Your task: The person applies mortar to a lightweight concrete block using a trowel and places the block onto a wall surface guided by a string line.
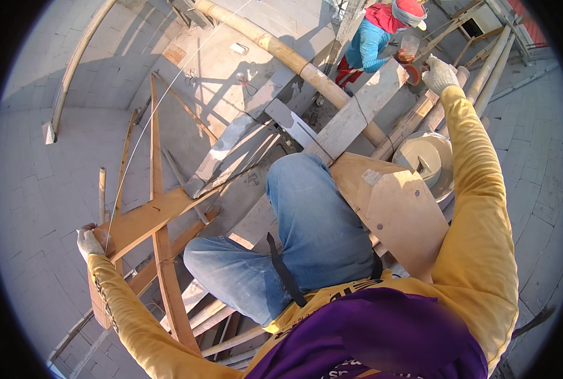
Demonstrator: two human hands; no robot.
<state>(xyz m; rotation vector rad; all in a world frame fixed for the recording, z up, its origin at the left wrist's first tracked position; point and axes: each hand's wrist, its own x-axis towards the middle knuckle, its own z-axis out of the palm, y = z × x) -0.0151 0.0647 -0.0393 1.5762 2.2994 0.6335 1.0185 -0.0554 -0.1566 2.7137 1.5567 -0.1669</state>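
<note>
My left hand, in a pale work glove, is at the end of a wide wooden board. Its fingers curl over the board's edge, partly hidden. A thin white string runs down beside this hand. Stretched out at the far right, my gloved right hand has its fingers bent in; what they hold, if anything, is too small to tell. Just left of it is a reddish bowl. Behind that, a co-worker in a blue top has a clear plastic cup at the hand.
I sit high among timbers, knees bent. At my right are a plywood sheet and a bucket of pale mix with a tool in it. A bamboo pole crosses ahead. A grey beam slants past my knee. Block walls stand around.
</note>
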